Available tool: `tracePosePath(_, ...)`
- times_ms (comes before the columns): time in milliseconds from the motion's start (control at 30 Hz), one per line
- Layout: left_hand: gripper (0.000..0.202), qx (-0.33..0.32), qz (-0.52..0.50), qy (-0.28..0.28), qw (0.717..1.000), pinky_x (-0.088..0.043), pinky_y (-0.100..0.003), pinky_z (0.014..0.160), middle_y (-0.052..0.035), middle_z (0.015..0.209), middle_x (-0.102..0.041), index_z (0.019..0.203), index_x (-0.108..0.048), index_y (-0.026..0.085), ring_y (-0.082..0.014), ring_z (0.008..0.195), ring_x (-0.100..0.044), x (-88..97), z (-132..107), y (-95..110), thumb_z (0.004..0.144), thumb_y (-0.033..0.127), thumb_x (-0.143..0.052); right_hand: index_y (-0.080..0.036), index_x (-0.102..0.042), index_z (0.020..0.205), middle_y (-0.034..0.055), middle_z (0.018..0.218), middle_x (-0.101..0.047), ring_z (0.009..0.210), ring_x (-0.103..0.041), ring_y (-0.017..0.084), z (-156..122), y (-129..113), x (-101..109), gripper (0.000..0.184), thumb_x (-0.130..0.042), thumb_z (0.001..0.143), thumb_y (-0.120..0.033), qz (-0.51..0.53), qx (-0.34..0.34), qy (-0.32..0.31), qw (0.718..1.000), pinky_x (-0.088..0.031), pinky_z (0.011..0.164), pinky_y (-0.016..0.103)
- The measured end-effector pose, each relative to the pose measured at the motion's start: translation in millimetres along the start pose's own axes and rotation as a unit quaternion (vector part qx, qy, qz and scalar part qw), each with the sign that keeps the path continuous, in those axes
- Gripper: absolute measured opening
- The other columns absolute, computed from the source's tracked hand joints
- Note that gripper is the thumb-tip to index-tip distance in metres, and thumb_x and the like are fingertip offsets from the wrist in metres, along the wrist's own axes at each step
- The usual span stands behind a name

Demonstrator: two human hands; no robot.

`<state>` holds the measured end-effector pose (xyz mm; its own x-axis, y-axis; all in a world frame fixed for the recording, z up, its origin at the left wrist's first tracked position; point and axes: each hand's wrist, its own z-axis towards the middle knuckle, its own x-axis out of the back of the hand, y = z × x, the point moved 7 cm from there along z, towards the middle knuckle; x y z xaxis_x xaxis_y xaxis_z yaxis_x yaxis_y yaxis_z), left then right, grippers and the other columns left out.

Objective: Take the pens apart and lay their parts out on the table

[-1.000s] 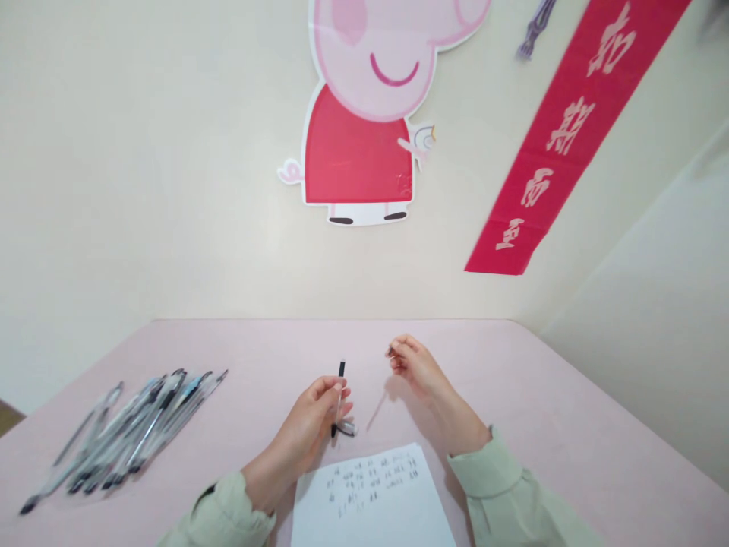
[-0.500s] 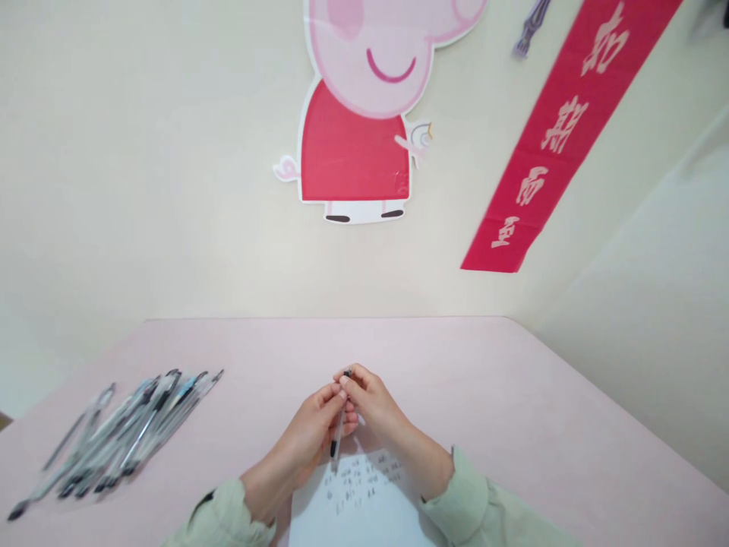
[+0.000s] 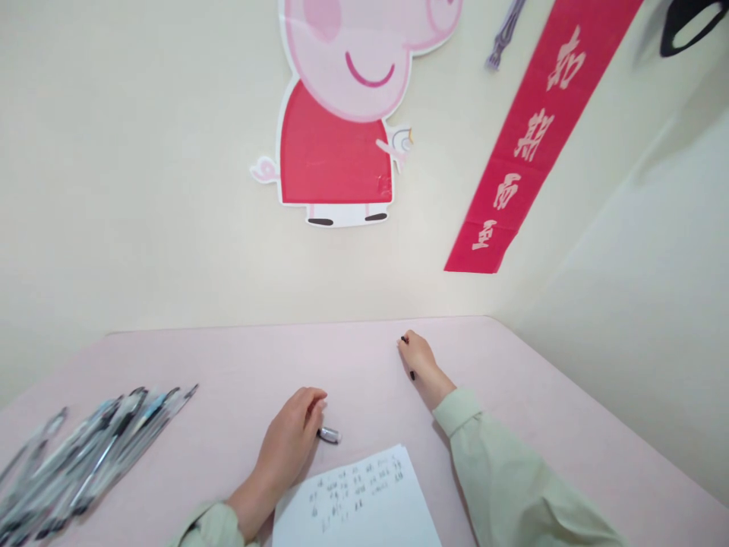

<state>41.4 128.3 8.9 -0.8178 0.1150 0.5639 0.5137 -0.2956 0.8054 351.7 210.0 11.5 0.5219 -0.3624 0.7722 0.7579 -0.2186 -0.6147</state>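
My right hand (image 3: pixel 420 360) is stretched toward the table's far edge, low over the surface. Its fingers are closed on a pen (image 3: pixel 404 339); one black part pokes out at the fingertips and another below the palm, while the middle is hidden. My left hand (image 3: pixel 293 429) rests near the table's middle with curled fingers. From beneath it sticks a short silver-grey cylinder (image 3: pixel 329 435) with a pale end, the rest covered by the hand. A white sheet of paper (image 3: pixel 364 520) with handwritten marks lies just below and right of my left hand.
A loose pile of pens (image 3: pixel 108 448) covers the left side of the pink table (image 3: pixel 244 365). A wall with a pig cutout (image 3: pixel 336 159) and a red banner (image 3: pixel 512 175) rises behind the table. At upper right hangs a black object (image 3: pixel 677 34).
My hands were together around a pen above the paper. They have parted: the right has carried the pen forward and right, and the left has lowered leftward. The view has shifted slightly.
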Motion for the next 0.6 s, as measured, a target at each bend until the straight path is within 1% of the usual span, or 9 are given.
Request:
tracePosePath(33,0.024,-0.008,0.01,-0.007,1.0,-0.046,-0.036,0.083,-0.0065,0.095,-0.066,0.096,-0.061,0.021,-0.023,0.092,-0.063,-1.5,0.2,-1.4,0.089,0.033,-0.041,-0.017,-0.06,0.081,0.0082,0.084,-0.062,0.078,-0.057,0.02,2.2,2.1,-1.7,0.005,-0.056,0.082,-0.019,-0.024,0.004,0.007,1.0,-0.04,0.07,0.028)
tracePosePath(133,0.022,-0.032,0.029,-0.043,0.998,-0.045,-0.036,0.084,-0.0071,0.096,-0.065,0.097,-0.06,0.02,-0.0223,0.094,-0.062,-6.4,0.4,-0.9,0.086,0.024,-0.041,-0.015,-0.063,0.094,0.0134,0.103,-0.06,0.095,-0.056,0.023,4.6,2.1,-10.1,0.014,-0.056,0.083,-0.019,-0.08,0.018,0.017,0.996,-0.04,0.08,0.03)
tracePosePath(200,0.022,-0.049,0.048,-0.082,0.994,-0.044,-0.036,0.086,-0.0075,0.098,-0.063,0.096,-0.059,0.019,-0.0225,0.096,-0.06,-9.1,0.5,2.2,0.081,0.018,-0.044,-0.014,-0.063,0.102,0.0141,0.107,-0.059,0.101,-0.055,0.024,5.8,2.2,-12.9,0.021,-0.056,0.083,-0.021,-0.105,0.025,0.012,0.994,-0.039,0.084,0.03)
tracePosePath(267,0.024,-0.063,0.066,-0.125,0.988,-0.043,-0.037,0.088,-0.0078,0.101,-0.062,0.096,-0.059,0.019,-0.0232,0.098,-0.057,-10.5,0.9,4.9,0.075,0.015,-0.049,-0.015,-0.062,0.11,0.0126,0.109,-0.06,0.103,-0.056,0.023,7.0,6.6,-8.2,0.028,-0.057,0.084,-0.024,-0.123,0.029,0.002,0.992,-0.04,0.086,0.027)
tracePosePath(333,0.027,-0.069,0.07,-0.162,0.982,-0.042,-0.036,0.088,-0.0074,0.103,-0.061,0.096,-0.059,0.02,-0.0231,0.099,-0.056,-10.7,1.9,5.8,0.071,0.013,-0.051,-0.017,-0.061,0.115,0.011,0.113,-0.06,0.103,-0.057,0.02,6.6,16.7,5.8,0.032,-0.055,0.085,-0.024,-0.14,0.026,-0.004,0.99,-0.04,0.085,0.025)
tracePosePath(433,0.027,-0.067,0.061,-0.19,0.977,-0.042,-0.034,0.086,-0.0063,0.103,-0.059,0.093,-0.058,0.02,-0.0215,0.097,-0.054,-10.1,4.1,3.8,0.069,0.011,-0.051,-0.019,-0.062,0.114,0.0109,0.115,-0.059,0.105,-0.056,0.021,-0.6,41.2,38.4,0.03,-0.051,0.086,-0.019,-0.177,0.001,0.004,0.984,-0.04,0.082,0.026)
tracePosePath(533,0.021,-0.06,0.058,-0.2,0.976,-0.041,-0.032,0.081,-0.0052,0.097,-0.058,0.086,-0.057,0.02,-0.0201,0.091,-0.053,-10.5,5.6,2.3,0.068,0.011,-0.05,-0.016,-0.064,0.102,0.0132,0.104,-0.061,0.095,-0.058,0.025,-15.5,68.5,65.6,0.023,-0.051,0.083,-0.017,-0.216,-0.048,0.012,0.975,-0.039,0.071,0.029)
tracePosePath(600,0.016,-0.058,0.059,-0.201,0.976,-0.041,-0.032,0.077,-0.0045,0.093,-0.058,0.081,-0.055,0.02,-0.0195,0.086,-0.053,-10.7,5.8,3.1,0.069,0.011,-0.05,-0.016,-0.063,0.096,0.0125,0.096,-0.062,0.086,-0.06,0.024,-24.9,79.6,71.9,0.017,-0.052,0.083,-0.017,-0.231,-0.067,0.011,0.971,-0.037,0.065,0.028)
